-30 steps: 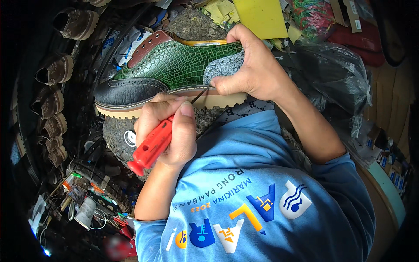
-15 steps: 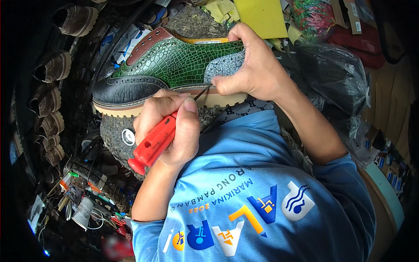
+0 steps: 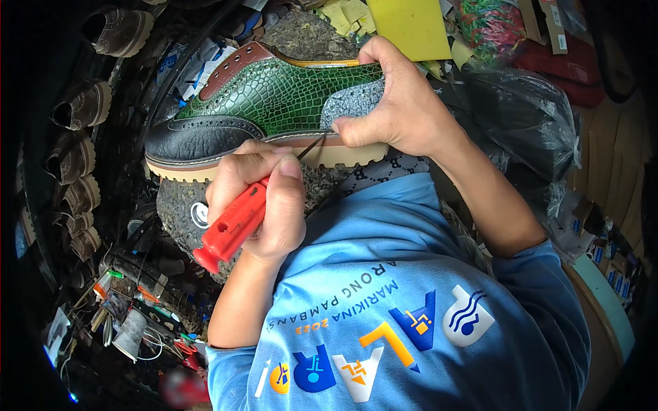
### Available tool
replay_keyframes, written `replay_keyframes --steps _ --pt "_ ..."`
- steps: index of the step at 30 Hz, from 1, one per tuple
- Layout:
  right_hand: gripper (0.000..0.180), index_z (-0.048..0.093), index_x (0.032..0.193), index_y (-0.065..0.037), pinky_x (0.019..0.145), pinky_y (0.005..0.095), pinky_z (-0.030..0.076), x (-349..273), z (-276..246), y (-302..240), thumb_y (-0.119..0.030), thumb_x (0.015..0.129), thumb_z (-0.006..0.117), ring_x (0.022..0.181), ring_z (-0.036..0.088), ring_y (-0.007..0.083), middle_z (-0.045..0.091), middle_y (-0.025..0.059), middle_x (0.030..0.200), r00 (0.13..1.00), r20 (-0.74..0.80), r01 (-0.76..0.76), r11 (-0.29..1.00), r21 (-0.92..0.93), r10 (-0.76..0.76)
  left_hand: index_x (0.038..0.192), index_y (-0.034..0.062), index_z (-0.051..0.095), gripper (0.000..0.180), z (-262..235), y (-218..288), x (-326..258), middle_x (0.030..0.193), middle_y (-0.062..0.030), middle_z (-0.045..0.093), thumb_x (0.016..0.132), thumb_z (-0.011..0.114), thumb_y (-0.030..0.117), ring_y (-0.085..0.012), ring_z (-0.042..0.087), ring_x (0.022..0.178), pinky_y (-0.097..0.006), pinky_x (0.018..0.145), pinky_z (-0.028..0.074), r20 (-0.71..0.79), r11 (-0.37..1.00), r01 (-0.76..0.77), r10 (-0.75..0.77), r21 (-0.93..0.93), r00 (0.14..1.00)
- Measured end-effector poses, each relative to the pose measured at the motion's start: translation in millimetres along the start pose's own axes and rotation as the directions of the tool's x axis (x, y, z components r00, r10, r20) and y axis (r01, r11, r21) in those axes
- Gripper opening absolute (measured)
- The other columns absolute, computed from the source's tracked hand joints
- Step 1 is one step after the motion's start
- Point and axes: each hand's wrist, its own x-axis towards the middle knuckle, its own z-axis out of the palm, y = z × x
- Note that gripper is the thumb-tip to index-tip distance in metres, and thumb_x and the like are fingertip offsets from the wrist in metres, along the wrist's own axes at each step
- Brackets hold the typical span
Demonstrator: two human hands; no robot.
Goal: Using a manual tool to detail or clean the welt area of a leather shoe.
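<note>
A brogue shoe (image 3: 288, 96) lies across the upper middle, toe to the left. It has green crocodile-pattern leather, a black toe cap, a brown lace panel and a grey speckled heel patch. My right hand (image 3: 401, 103) grips its heel end, thumb pressed by the welt and fingers over the collar. In my left hand (image 3: 264, 192) is a red-handled awl (image 3: 233, 226), closed in the fist. Its thin metal shaft reaches the seam above the tan lugged sole (image 3: 343, 156), close to my right thumb. Whether the point has gone into the seam I cannot tell.
Beneath the shoe is a rough dark block (image 3: 178, 202) bearing a round white disc (image 3: 199, 215). Several brown shoes (image 3: 79, 106) line the left side. Cluttered tools and a white cup (image 3: 130, 335) sit lower left. A yellow sheet (image 3: 411, 31) and black plastic bag (image 3: 521, 109) are upper right.
My left hand and the awl's handle have shifted slightly down and left. The shoe has tilted a little, hiding the label inside its collar. My right hand keeps its hold.
</note>
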Motion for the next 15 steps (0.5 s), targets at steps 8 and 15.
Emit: replay_keyframes --steps 8,15 --pt "0.068 0.049 0.102 0.003 0.079 0.0311 0.045 -1.0 -0.1 0.3 -0.024 0.05 0.083 0.087 0.054 0.0211 0.055 0.0141 0.093 0.999 0.016 -0.032 0.999 0.028 0.031 0.081 -0.0029 0.053 0.008 0.9 -2.6 1.8 0.07 -0.0163 0.063 0.078 0.061 -0.001 -0.0158 0.058 0.056 -0.028 0.057 0.049 0.045 0.998 -0.041 0.039 0.051 0.998" --pt "0.06 0.049 0.1 0.0 0.075 0.0282 0.045 -1.4 -0.9 -1.3 -0.017 0.054 0.082 0.083 0.051 0.0154 0.054 0.0083 0.089 1.0 0.004 -0.008 1.0 -0.015 0.008 0.081 -0.003 0.053 0.009 3.0 1.0 2.6 0.07 -0.0165 0.063 0.078 0.062 -0.002 -0.0161 0.059 0.055 -0.027 0.056 0.049 0.066 0.993 -0.04 0.033 0.114 0.997"
